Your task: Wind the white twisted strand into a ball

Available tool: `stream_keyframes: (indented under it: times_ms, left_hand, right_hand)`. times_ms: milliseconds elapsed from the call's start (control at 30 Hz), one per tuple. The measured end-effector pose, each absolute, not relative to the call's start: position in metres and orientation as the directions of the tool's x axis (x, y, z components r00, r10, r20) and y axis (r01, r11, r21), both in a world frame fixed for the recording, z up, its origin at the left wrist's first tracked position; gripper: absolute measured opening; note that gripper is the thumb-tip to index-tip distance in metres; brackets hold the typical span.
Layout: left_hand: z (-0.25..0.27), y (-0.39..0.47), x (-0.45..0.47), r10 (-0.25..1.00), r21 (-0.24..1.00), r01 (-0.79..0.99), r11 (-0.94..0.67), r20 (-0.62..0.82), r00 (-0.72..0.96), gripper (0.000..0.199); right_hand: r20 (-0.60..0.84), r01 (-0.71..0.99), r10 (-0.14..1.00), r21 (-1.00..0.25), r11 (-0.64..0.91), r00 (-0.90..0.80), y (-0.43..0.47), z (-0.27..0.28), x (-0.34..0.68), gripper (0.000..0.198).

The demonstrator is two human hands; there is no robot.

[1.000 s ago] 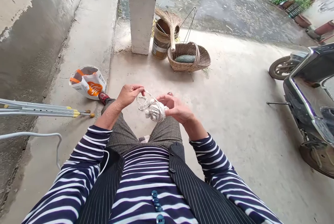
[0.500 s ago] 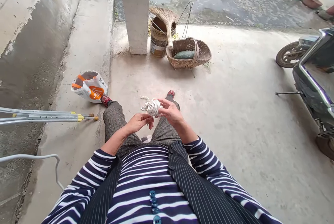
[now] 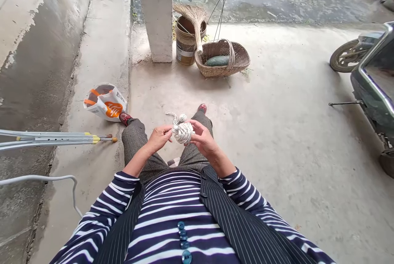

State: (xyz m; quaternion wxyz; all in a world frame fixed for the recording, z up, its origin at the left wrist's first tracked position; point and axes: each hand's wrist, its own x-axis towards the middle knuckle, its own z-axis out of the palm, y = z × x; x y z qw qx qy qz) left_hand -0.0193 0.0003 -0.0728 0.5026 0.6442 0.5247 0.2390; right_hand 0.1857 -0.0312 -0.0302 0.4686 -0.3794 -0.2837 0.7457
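A bundle of white cord [image 3: 183, 133], flecked with dark marks, is held between my two hands above my lap. A small knotted lump and a loose end stick out from its far side. My left hand [image 3: 159, 137] pinches the bundle's left edge, its fingers closed. On the other side, my right hand [image 3: 201, 136] grips the bundle with thumb and fingers curved round it. Part of the cord is hidden behind the right fingers.
A white and orange bag [image 3: 106, 102] stands by my left foot. Crutches [image 3: 61, 139] lie at the left. Ahead are a pillar [image 3: 156, 18], a bucket [image 3: 184, 46] with a broom [image 3: 197, 20], and a wicker basket [image 3: 212, 71] holding a green gourd [image 3: 217, 61]. A scooter [image 3: 374, 75] stands right.
The cord bundle has turned, and more of its wound side and a small lump now show. My left hand has moved up to the bundle's left edge. My right hand keeps hold.
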Motion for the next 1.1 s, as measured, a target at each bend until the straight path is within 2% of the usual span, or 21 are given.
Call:
stream_keyframes:
  times_ms: [100,233,333,467,533,600,700,767,867,967,1033,1100]
  left_hand:
    - [-0.077,-0.006,-0.013,0.879,0.914,0.355,0.197,-0.325,0.350,0.023]
    - [-0.081,-0.022,-0.005,0.806,0.921,0.250,0.300,-0.385,0.450,0.028]
    - [-0.078,-0.033,-0.003,0.746,0.921,0.221,0.321,-0.390,0.540,0.033]
    - [-0.065,-0.040,-0.003,0.667,0.909,0.302,0.288,-0.416,0.618,0.029]
    - [-0.058,-0.040,-0.003,0.657,0.904,0.360,0.232,-0.419,0.627,0.027]
    - [-0.051,-0.037,-0.004,0.685,0.903,0.416,0.111,-0.372,0.626,0.029]
    - [-0.043,-0.033,-0.006,0.773,0.861,0.498,-0.104,-0.246,0.585,0.031]
    - [-0.039,-0.030,-0.010,0.815,0.790,0.570,-0.225,-0.168,0.555,0.032]
    - [-0.035,-0.027,-0.017,0.820,0.606,0.682,-0.409,-0.084,0.566,0.031]
    - [-0.034,-0.023,-0.022,0.793,0.427,0.734,-0.529,-0.060,0.606,0.027]
    - [-0.034,-0.019,-0.025,0.774,0.381,0.735,-0.562,-0.071,0.629,0.024]
    - [-0.034,-0.013,-0.027,0.763,0.386,0.726,-0.569,-0.083,0.642,0.022]
  right_hand:
    - [-0.293,-0.492,0.912,-0.772,-0.403,-0.288,-0.037,-0.030,0.186,0.050]
    - [-0.272,-0.462,0.930,-0.810,-0.360,-0.248,-0.036,-0.031,0.191,0.051]
    - [-0.229,-0.387,0.959,-0.880,-0.277,-0.167,-0.027,-0.033,0.200,0.051]
    - [-0.130,-0.204,0.992,-0.971,-0.127,-0.002,-0.011,-0.044,0.207,0.045]
    - [-0.107,-0.076,0.991,-0.992,-0.101,0.079,-0.006,-0.054,0.205,0.042]
    - [-0.108,0.026,0.989,-0.993,-0.112,0.102,-0.004,-0.065,0.197,0.042]
    - [-0.147,0.069,0.989,-0.987,-0.145,-0.015,-0.009,-0.078,0.184,0.041]
    - [-0.166,0.088,0.981,-0.984,-0.158,-0.096,-0.013,-0.084,0.178,0.039]
    - [-0.159,0.187,0.980,-0.973,-0.135,-0.116,-0.018,-0.086,0.174,0.040]
    - [-0.139,0.278,0.982,-0.956,-0.098,-0.129,-0.018,-0.085,0.174,0.050]
    - [-0.127,0.295,0.979,-0.953,-0.075,-0.161,-0.017,-0.085,0.175,0.055]
    - [-0.165,0.280,0.963,-0.955,-0.101,-0.213,-0.016,-0.085,0.176,0.052]
